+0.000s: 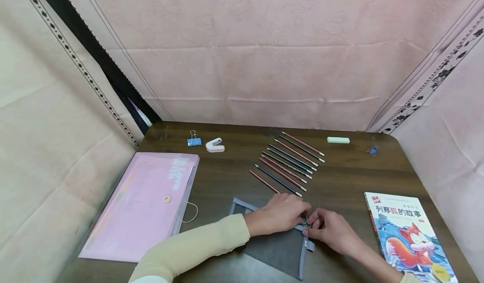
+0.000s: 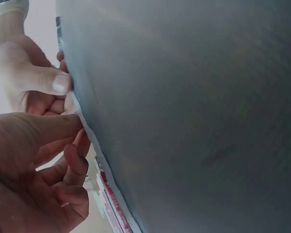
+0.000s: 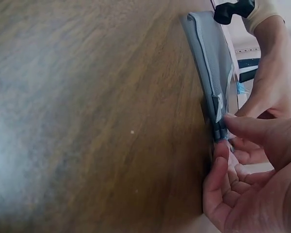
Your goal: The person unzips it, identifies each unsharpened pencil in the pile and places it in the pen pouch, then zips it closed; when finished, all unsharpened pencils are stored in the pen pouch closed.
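A grey mesh zip pouch (image 1: 275,249) lies slanted near the front of the table, with a small grey tab (image 1: 309,245) on its right edge. My left hand (image 1: 279,214) reaches across its upper edge and pinches it close to the right corner. From the right, my right hand (image 1: 332,230) grips that same corner between thumb and fingers, as the right wrist view shows with the pouch (image 3: 214,58) edge-on. A small ring-like metal piece (image 1: 304,220) shows between the two hands. The left fingers partly hide the pouch's upper edge.
Several pencils (image 1: 289,152) lie in a slanted row behind the hands. A pink document folder (image 1: 140,207) is at left, a picture book (image 1: 414,236) at right. Along the back are a blue binder clip (image 1: 194,141), a white folded object (image 1: 215,147), a mint-green block (image 1: 338,140) and a small blue item (image 1: 373,150).
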Tool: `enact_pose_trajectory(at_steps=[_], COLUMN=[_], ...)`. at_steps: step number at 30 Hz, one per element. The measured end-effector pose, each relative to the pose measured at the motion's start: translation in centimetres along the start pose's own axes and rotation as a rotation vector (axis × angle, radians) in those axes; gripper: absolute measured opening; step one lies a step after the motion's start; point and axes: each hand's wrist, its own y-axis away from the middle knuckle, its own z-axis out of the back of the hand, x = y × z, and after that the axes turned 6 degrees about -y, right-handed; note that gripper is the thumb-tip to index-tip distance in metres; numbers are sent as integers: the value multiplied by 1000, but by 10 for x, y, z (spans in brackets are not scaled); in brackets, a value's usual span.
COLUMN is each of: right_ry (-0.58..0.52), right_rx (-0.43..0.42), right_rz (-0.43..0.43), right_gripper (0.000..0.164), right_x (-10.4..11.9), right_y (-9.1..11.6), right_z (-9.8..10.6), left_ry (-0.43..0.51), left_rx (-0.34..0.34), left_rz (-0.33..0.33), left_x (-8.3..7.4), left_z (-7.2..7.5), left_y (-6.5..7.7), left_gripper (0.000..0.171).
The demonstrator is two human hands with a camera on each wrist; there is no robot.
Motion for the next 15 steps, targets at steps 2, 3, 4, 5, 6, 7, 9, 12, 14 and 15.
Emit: enact_pose_trajectory(at_steps=[2,3,4,5,6,7,9,12,14,15], right_ry=[1,-2,-13,-25,-43,-62,-121,-217,-271,-287], right_rx=[6,15,31,49,71,93,137,189,196,188], right_rz=[28,47,69,92,112,129,160,184,194,194], right_gripper=[33,30,27,25,23,20,18,20,22,23], right_x=[-1,-2,-3,-4,-5,-6,-6,-3,2,6], right_y=[1,1,1,1,1,0,-1,-4,-5,-5], right_z=[0,1,1,2,2,3,4,6,7,8], left_ry=[-19,-32,-42,-44,-50,-53,-30,24,62,82], left_rx=[-19,-29,-38,-41,-45,-46,-43,-46,-56,-60], left_rz=[-5,-8,-12,-14,-16,-20,-28,-39,-46,-52], left_x=[0,0,1,2,3,4,7,13,18,21], left_z=[0,0,1,2,5,8,16,30,40,45], left_y=[-1,-1,-1,0,1,2,6,13,19,23], left_gripper=[6,11,14,16,16,14,8,3,6,6])
